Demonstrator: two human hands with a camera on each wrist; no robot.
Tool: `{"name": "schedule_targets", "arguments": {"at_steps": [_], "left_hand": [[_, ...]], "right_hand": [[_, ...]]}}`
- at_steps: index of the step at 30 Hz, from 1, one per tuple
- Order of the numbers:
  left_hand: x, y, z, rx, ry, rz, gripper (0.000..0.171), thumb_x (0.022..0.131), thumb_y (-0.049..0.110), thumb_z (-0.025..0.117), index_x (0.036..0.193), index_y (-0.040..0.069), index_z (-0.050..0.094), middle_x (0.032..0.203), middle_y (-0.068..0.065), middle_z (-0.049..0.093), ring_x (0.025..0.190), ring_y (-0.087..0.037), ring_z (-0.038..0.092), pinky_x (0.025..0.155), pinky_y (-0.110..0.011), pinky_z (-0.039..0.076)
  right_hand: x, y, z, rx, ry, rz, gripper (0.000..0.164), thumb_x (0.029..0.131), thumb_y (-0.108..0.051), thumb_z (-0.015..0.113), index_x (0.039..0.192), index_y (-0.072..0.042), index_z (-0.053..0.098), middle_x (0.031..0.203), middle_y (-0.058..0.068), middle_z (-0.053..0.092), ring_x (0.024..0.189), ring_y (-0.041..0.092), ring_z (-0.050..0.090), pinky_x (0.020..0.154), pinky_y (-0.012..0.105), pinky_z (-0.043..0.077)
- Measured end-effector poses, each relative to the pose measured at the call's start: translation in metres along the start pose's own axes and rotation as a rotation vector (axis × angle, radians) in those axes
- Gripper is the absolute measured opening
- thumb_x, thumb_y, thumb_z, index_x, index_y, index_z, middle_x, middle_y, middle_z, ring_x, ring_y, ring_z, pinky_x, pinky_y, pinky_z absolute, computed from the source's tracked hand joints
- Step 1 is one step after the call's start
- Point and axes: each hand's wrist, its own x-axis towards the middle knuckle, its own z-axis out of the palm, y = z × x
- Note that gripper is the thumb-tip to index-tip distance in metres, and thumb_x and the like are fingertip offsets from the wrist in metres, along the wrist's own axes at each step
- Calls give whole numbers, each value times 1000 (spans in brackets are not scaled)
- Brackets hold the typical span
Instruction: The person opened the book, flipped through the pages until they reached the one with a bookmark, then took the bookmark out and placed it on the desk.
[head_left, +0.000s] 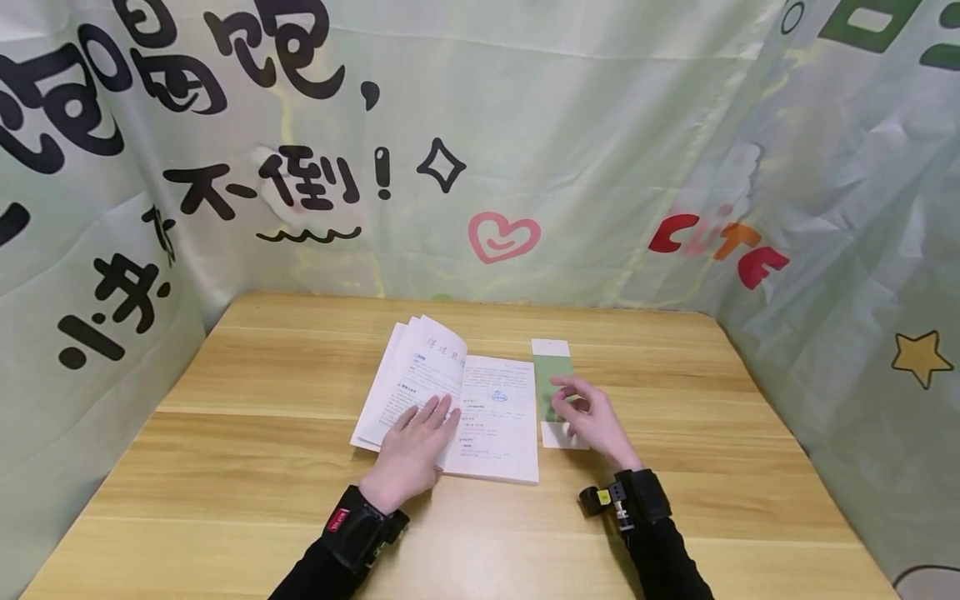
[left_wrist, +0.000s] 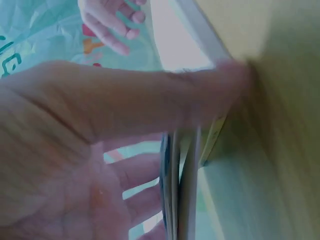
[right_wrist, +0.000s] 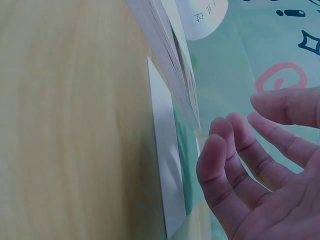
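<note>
An open book [head_left: 498, 450] with printed pages lies on the wooden table. My left hand [head_left: 414, 454] rests on its left page [head_left: 427, 367], fingers fairly straight and spread near the fold. In the left wrist view the thumb [left_wrist: 200, 95] stretches across the lower edge of the book. Right of the book lies a flat green strip [head_left: 551, 367] with white ends, like a bookmark. Over this strip hovers my right hand [head_left: 596, 421], its fingers loosely bent with nothing between them. The right wrist view shows the fingertips [right_wrist: 212, 150] apart from the thumb, with the strip's white end [right_wrist: 167, 160] beyond.
The wooden table [head_left: 247, 392] extends around the book to both sides. A pale printed cloth [head_left: 585, 150] hangs behind and beside the table. Each wrist carries a black strapped camera, and the one on the right wrist [head_left: 641, 496] sits low over the tabletop.
</note>
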Motion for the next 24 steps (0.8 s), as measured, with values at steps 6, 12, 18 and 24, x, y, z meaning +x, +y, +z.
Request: {"name": "schedule_targets", "arguments": {"at_steps": [6,12,18,24], "left_hand": [[-5,-5,-6,8,30,65,73,66,-10,66,137,2,51,146,-17,43,135,-32,35,111,-51,28],[-8,-11,-15,-1,6,48,79,63,-13,65,139,2,49,147,-17,42,135,-33,34,112,-53,24],[-11,-21,-28,21,14,-40,94,56,-12,71,144,5,43,153,-19,29,141,-35,18,114,-60,6],[-12,-29,-41,46,217,-57,102,57,-10,74,149,8,34,158,-20,12,142,-39,4,107,-70,0]], "right_hand": [[6,18,-1,28,-2,-10,37,94,0,56,129,10,52,103,28,57,79,47,57,55,44,57],[11,33,-2,21,2,-9,39,93,-7,60,130,5,54,104,23,58,80,40,59,56,37,57],[12,34,-4,26,-7,-42,39,93,-7,59,129,6,54,102,23,58,79,41,59,55,36,57],[11,35,-7,34,2,-60,38,93,-5,59,129,7,53,103,26,59,79,44,59,55,37,57]]}}
